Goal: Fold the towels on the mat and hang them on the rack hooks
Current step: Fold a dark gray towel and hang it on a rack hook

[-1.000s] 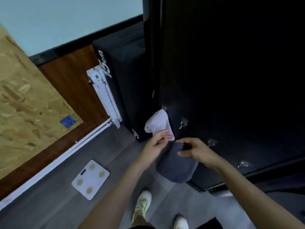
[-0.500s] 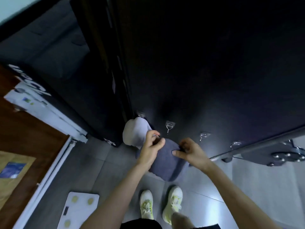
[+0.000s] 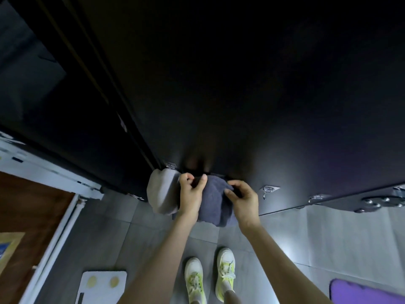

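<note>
- Dark-grey towel (image 3: 213, 200), folded, is grasped by both grips just below the middle of the view, at 6 o'clock from centre.
- Left grip (image 3: 190, 194): clenched on the dark-grey towel. Thumb and curled fingers pinch the cloth at its upper left edge, and the back of the hand faces the camera.
- Right grip (image 3: 243, 202): clenched on the dark-grey towel, at 3 o'clock of the left grip and apart from it. Its fingertips pinch a fold at the upper right corner.
- Towel position: the upper edge lies against the lower part of the black panel (image 3: 241, 106), and the lower part hangs free above the floor (image 3: 328, 238). Whether the cloth is on a hook cannot be told, because the fingers and the towel cover that spot.
- Light-grey towel (image 3: 161, 194): at 9 o'clock of the dark-grey towel and touching it. It hangs below the leftmost hook (image 3: 171, 166); the left grip overlaps its right edge.
- Second hook (image 3: 267, 190): metal, on the panel at 3 o'clock of the right grip, near it.
- Third hook (image 3: 317, 198): further along at 3 o'clock, on the same panel.
- Shoes (image 3: 194, 279): a white and yellow pair on the grey tiled floor at 6 o'clock of the towels.
- White scale (image 3: 103, 286): on the floor at 7 o'clock, cut by the lower edge of the view.
- Purple mat (image 3: 361, 292): on the floor at 4 o'clock, in the lower right corner, partly out of view.
</note>
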